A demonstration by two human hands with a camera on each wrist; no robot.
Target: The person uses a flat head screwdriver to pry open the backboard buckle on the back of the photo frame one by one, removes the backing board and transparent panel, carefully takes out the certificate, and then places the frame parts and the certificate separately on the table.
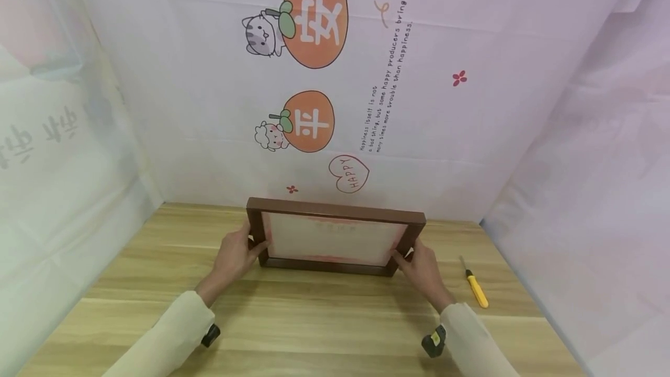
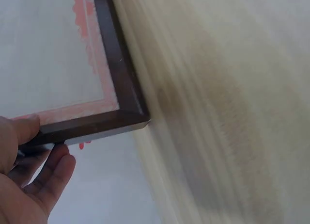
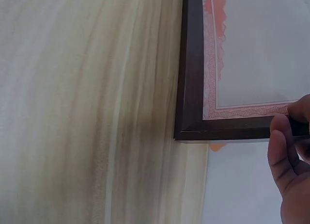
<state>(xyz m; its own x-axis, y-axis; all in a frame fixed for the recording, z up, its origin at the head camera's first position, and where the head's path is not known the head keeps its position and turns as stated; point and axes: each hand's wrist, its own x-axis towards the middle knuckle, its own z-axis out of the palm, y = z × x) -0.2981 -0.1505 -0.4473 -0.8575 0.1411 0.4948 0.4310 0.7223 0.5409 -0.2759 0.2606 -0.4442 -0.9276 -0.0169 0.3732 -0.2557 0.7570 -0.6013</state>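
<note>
White printed cloth (image 1: pixel 471 150) rises at the far side and also closes in the left and right sides; its far panel carries orange fruit with white characters, a small cat and a small sheep, English lettering and a red heart outline reading HAPPY. Below it spreads the surface (image 1: pixel 314 322), pale wood-grained with lengthwise streaks.

A dark brown rectangular frame (image 1: pixel 335 212) is at the far middle of the surface, close to the far cloth, its long sides running left to right. It is raised on edge and tilted, one long bar up and the other low; whether that low bar touches the wood is hard to tell. Inside the frame lies a pale sheet (image 1: pixel 330 241) with a pinkish-red patterned border and faint marks near its upper edge.

Two cream sleeves, the left sleeve (image 1: pixel 170 333) and the right sleeve (image 1: pixel 476 336), reach in from the near side. The left hand (image 1: pixel 234 256) pinches the frame's left short bar, thumb on the front and fingers behind. The right hand (image 1: pixel 421 269) grips the right short bar in the same way.

To the right of the right hand, apart from it, a screwdriver (image 1: pixel 477 291) with a yellow handle lies on the surface, its shaft pointing to the far side. A small black device (image 1: pixel 210 335) sits at the left cuff, and another black device (image 1: pixel 433 342) at the right cuff.
</note>
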